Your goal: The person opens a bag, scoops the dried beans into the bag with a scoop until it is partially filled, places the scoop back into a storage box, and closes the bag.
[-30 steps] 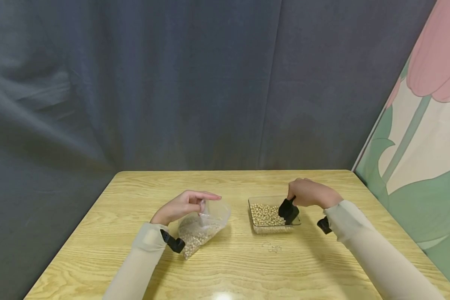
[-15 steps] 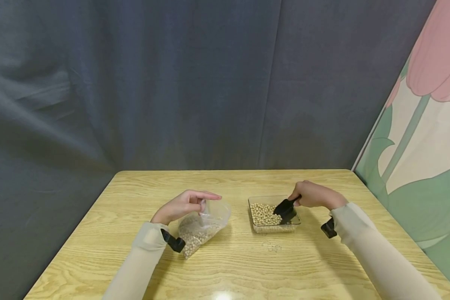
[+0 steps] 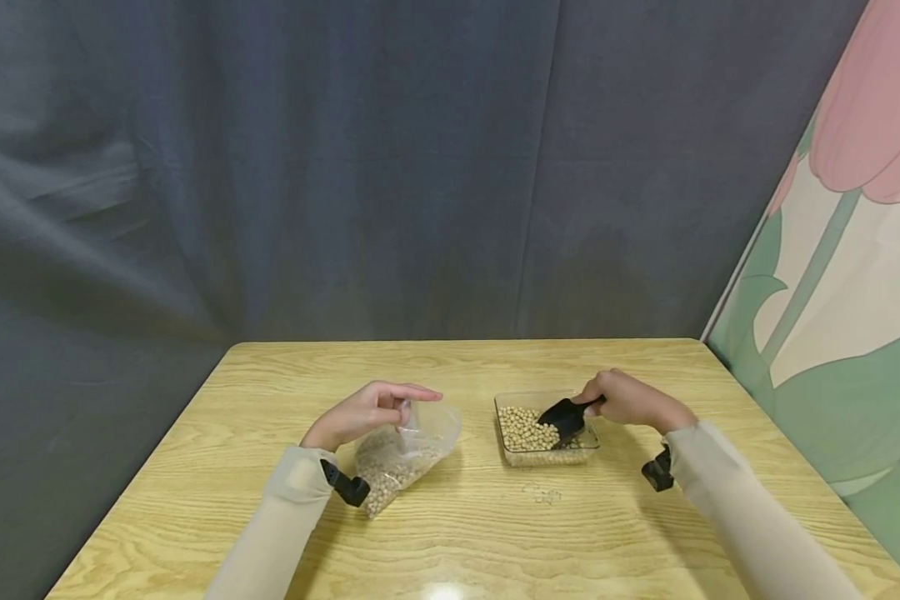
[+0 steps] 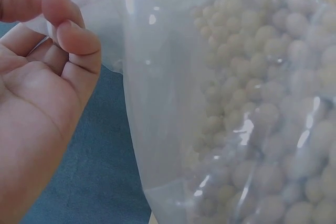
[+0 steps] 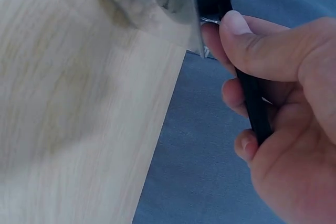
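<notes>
My left hand [image 3: 358, 414] pinches the upper edge of a clear plastic bag [image 3: 437, 433] partly filled with round, pale soybeans [image 4: 262, 103]. The bag leans on the table with its mouth facing right. My right hand [image 3: 633, 398] grips the black handle of a small scoop [image 3: 565, 418], thumb along the handle in the right wrist view. The scoop's blade lies among the beans [image 3: 525, 430] in a clear rectangular container [image 3: 547, 458], and several beans sit at its front edge. Part of the blade is sunk in the beans and hidden.
Both bag and container stand on a light wood-grain table [image 3: 450, 533]. Small faint clear bits [image 3: 542, 493] lie in front of the container. A dark curtain [image 3: 390, 208] hangs behind the table, and a flower-painted panel [image 3: 855, 333] stands at the right.
The right hand has tilted the scoop from steep to flatter, with its blade moving left through the beans and the hand lowering slightly. The left hand and bag stay where they were.
</notes>
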Tool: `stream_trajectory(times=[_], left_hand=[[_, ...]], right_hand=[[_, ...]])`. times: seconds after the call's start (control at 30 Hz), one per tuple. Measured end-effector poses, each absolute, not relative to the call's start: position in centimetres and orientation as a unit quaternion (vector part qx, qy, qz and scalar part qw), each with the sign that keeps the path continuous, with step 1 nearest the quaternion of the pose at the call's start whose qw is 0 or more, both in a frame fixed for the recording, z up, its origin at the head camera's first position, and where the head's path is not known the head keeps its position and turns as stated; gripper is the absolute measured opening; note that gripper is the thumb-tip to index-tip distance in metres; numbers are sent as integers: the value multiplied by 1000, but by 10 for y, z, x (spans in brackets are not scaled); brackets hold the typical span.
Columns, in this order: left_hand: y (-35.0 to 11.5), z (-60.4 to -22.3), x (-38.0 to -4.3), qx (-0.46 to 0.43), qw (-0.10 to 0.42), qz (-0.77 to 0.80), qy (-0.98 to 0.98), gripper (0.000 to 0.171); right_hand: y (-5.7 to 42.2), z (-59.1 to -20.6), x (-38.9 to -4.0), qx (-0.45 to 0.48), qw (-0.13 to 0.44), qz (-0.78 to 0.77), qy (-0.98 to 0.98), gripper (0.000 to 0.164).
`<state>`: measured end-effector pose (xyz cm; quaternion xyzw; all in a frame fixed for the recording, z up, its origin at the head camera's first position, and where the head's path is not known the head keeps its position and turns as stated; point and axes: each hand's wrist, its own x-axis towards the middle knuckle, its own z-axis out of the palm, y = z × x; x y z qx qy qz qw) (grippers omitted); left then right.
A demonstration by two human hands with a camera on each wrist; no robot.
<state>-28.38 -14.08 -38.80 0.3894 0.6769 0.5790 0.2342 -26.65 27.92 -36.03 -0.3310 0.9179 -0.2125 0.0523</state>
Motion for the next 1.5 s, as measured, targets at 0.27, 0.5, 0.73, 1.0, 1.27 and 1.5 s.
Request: stream_trajectory(times=[0.27,0.5,0.73,1.0,1.27,1.5], left_hand=[[-141,-389,-284,387,233,580,677,46],[-140,-390,-284,388,235,580,676,46],[-139,-390,-284,387,232,579,680,46],[-139,-390,-283,382,237,584,676,45],[-139,-390,-283,382,238,588,672,45],[-138,-392,-283,388,237,587,669,45]], right_hand=[[282,-369,-269,-331,37,-203,921,27],[282,-373,-272,-324,48,-213,921,27],[280,-376,-273,-321,49,-221,920,26],[277,-379,-270,-313,47,-223,922,27],[275,-381,-265,-326,13,-203,923,27],[275,-384,-264,-338,-15,-186,922,28]])
